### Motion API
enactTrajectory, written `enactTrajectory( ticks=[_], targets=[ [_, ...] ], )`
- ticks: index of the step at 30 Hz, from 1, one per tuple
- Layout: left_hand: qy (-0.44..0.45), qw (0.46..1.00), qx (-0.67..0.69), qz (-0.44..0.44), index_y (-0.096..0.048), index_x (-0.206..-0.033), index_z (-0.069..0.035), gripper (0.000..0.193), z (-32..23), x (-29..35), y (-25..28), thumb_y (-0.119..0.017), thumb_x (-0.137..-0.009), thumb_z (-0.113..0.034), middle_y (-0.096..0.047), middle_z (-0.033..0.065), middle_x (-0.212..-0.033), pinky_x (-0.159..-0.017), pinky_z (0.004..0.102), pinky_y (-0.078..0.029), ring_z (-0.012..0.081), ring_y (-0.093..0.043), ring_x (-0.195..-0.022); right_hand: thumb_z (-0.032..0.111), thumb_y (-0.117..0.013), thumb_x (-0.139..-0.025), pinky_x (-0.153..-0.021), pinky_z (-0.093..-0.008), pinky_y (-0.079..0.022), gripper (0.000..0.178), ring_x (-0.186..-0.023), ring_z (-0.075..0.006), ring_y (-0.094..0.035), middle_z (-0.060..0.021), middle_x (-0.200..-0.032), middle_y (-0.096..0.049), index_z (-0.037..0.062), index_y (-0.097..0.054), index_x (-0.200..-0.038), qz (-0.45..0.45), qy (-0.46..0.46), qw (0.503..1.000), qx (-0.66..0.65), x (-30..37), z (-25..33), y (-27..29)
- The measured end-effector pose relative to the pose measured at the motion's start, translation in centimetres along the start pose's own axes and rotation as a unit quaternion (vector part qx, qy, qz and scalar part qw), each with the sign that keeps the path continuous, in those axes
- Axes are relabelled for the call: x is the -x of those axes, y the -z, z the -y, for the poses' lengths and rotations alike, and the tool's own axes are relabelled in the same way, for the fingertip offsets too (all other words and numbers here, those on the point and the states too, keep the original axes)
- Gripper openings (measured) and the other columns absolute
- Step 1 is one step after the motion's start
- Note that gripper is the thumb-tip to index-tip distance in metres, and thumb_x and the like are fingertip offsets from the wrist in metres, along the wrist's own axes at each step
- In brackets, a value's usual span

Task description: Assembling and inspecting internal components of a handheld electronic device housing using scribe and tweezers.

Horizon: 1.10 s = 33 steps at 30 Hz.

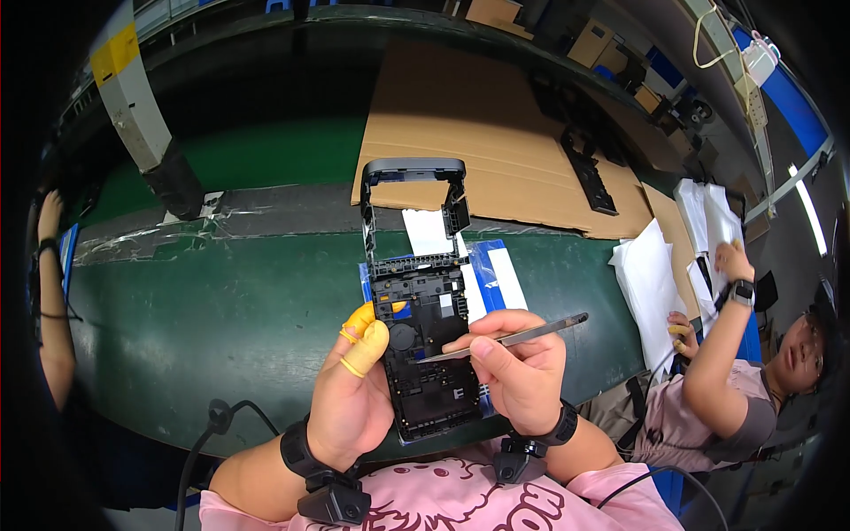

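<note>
A black plastic device housing [425,354] with an open frame at its far end is held upright over the near edge of the table. My left hand [347,389] grips its left side, with yellow finger cots on thumb and forefinger. Pinched in my right hand [522,367] is a pair of dark metal tweezers [540,331]. The tweezers' tip lies over the middle of the housing's inner face; whether it touches cannot be made out. Behind the housing, a blue and white sheet [496,274] lies on the table.
Large brown cardboard [478,115] covers the back of the green table [248,327]. A black plastic part [589,173] rests on it. White bags [653,283] lie at the right, handled by a co-worker [708,380]. A post [133,106] stands at the left, near another person's arm [53,310].
</note>
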State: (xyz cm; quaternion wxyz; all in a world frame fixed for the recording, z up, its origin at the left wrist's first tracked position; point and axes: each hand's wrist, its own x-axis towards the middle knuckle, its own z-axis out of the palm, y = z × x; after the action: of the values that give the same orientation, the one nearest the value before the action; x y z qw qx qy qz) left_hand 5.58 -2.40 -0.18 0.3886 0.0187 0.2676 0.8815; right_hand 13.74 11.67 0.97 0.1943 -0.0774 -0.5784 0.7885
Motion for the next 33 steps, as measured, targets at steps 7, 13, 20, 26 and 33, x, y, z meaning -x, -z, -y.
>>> enactTrajectory(
  ticks=[7,13,20,26,33],
  targets=[
    [0.002,1.000,-0.003,0.006,-0.042,-0.119,-0.006,0.031,-0.1,0.0,-0.3,-0.044,-0.091,-0.018,-0.052,0.0086,-0.113,-0.089,0.0350,-0.043,0.0182,-0.052,-0.102,0.000,-0.056,-0.080,-0.050,-0.0187,-0.038,0.017,-0.054,-0.0065,-0.046,-0.0178,-0.083,-0.064,-0.0036,-0.054,-0.096,-0.022,-0.016,0.999,0.026,-0.2,0.1,-0.4],
    [0.004,1.000,-0.004,-0.006,-0.041,-0.119,-0.006,0.031,-0.1,0.1,-0.4,-0.044,-0.091,-0.017,-0.052,0.0085,-0.113,-0.089,0.0350,-0.043,0.0181,-0.052,-0.103,0.000,-0.057,-0.079,-0.050,-0.0184,-0.037,0.017,-0.055,-0.0061,-0.046,-0.0167,-0.082,-0.064,-0.0039,-0.054,-0.095,-0.021,-0.012,0.999,0.030,-0.3,-0.1,-0.5],
    [0.004,1.000,0.000,-0.009,-0.042,-0.118,-0.006,0.031,0.0,0.1,-0.1,-0.045,-0.090,-0.017,-0.051,0.0078,-0.113,-0.090,0.0350,-0.041,0.0176,-0.051,-0.103,0.000,-0.057,-0.082,-0.051,-0.0160,-0.040,0.017,-0.062,-0.0049,-0.052,-0.0098,-0.084,-0.064,-0.0031,-0.056,-0.098,0.004,-0.004,0.999,0.036,-0.2,-0.4,0.1],
    [0.018,0.999,0.028,-0.008,-0.041,-0.119,-0.005,0.033,-0.4,-0.1,-0.3,-0.048,-0.087,-0.013,-0.052,0.0087,-0.112,-0.090,0.0347,-0.041,0.0183,-0.052,-0.102,0.002,-0.056,-0.081,-0.047,-0.0192,-0.037,0.016,-0.051,-0.0075,-0.045,-0.0196,-0.081,-0.063,-0.0040,-0.054,-0.095,-0.046,-0.014,0.999,0.010,-0.3,0.0,-0.2],
    [-0.030,0.996,-0.075,-0.039,-0.036,-0.121,-0.001,0.057,0.0,-0.6,-0.1,-0.044,-0.066,0.012,-0.053,0.0127,-0.109,-0.089,0.0336,-0.042,0.0212,-0.053,-0.100,0.006,-0.054,-0.081,-0.045,-0.0197,-0.035,0.018,-0.048,-0.0091,-0.044,-0.0227,-0.081,-0.062,-0.0037,-0.053,-0.096,-0.098,0.050,0.993,-0.049,-0.1,0.5,1.7]
  ],
)
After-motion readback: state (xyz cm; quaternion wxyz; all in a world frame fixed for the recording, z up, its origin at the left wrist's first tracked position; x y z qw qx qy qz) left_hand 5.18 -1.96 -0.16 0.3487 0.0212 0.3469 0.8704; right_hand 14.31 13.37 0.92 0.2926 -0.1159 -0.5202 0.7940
